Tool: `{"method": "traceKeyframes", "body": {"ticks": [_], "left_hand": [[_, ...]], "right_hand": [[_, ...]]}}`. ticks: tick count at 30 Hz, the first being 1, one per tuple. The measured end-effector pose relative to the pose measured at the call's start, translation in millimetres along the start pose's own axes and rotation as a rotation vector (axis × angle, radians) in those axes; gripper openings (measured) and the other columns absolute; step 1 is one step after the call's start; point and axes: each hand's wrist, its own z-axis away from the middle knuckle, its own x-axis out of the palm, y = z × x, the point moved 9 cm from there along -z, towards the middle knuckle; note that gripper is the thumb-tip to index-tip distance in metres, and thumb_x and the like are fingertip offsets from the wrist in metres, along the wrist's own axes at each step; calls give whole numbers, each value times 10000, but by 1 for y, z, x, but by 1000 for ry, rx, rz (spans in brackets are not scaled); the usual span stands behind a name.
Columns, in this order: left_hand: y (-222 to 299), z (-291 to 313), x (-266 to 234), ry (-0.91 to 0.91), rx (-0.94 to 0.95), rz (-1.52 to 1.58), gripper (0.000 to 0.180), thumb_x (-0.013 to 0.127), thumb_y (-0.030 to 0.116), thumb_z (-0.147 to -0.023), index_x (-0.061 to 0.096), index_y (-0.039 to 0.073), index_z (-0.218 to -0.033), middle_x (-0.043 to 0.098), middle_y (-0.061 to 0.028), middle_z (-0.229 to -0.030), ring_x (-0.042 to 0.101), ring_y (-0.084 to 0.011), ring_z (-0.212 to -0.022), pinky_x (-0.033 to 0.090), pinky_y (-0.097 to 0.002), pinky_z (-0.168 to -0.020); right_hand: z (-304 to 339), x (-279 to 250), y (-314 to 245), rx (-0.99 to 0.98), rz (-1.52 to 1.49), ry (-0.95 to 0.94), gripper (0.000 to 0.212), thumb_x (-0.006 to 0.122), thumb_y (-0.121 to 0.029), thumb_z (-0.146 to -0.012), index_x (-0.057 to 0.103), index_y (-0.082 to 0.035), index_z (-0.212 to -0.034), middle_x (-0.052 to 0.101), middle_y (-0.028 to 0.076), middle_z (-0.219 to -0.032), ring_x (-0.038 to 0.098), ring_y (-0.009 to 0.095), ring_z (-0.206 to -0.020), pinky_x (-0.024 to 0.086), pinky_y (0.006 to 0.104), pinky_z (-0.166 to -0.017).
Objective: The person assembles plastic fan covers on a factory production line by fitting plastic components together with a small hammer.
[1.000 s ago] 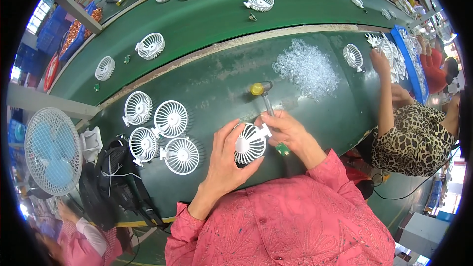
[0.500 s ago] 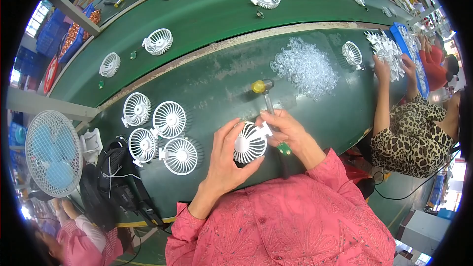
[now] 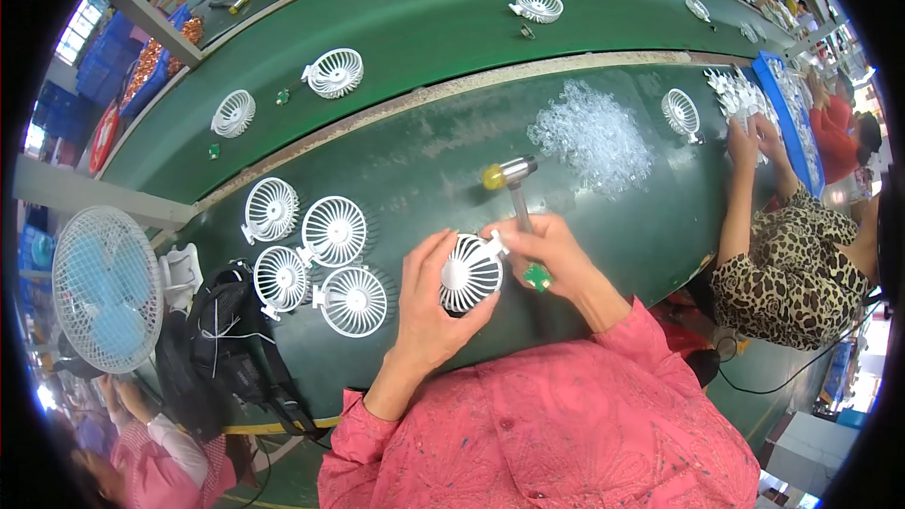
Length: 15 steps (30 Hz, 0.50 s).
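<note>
My left hand (image 3: 424,302) is closed round a white fan cage (image 3: 471,273), its slatted side turned up. My right hand (image 3: 558,259) grips a mallet (image 3: 520,207) by its handle, the yellow-and-dark-tipped head pointing away from me. That hand's thumb and fingers also meet the small white bracket at the cage's rim. A green circuit board (image 3: 537,276) dangles just below my right fingers; whether they pinch its wire is hidden. To the left on the green table lie several fan cages (image 3: 335,231).
A heap of clear plastic pieces (image 3: 596,139) lies beyond my right hand. The belt (image 3: 424,33) carries cages and boards. At the right a co-worker (image 3: 792,254) handles white parts (image 3: 740,94) beside a blue bin (image 3: 792,123). A black backpack (image 3: 236,339) and desk fan (image 3: 108,287) stand left.
The mallet's head has tilted, showing more of its side. The bracket and circuit board have shifted slightly left relative to my right hand. Belt parts moved right; the co-worker's hands came together.
</note>
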Motion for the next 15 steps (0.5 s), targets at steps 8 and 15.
{"method": "traceKeyframes", "body": {"ticks": [8, 15], "left_hand": [[12, -6, -7, 1, 31, -220, 810, 835, 204, -701, 418, 32, -1374, 429, -205, -1350, 466, -396, -1180, 447, -452, -948], [-46, -3, -14, -163, -425, 438, 538, 748, 165, -843, 495, -1, -1288, 653, -94, -987, 611, -130, -812, 513, -263, -691]], "right_hand": [[9, -3, -28, -267, 620, 282, 293, 767, -213, -856, 711, 41, -992, 552, -58, -668, 466, 23, -620, 360, 225, -526], [10, -2, -37, -351, 596, 317, 237, 742, -173, -868, 718, 36, -978, 610, 11, -786, 558, 63, -685, 421, 244, -572]]}}
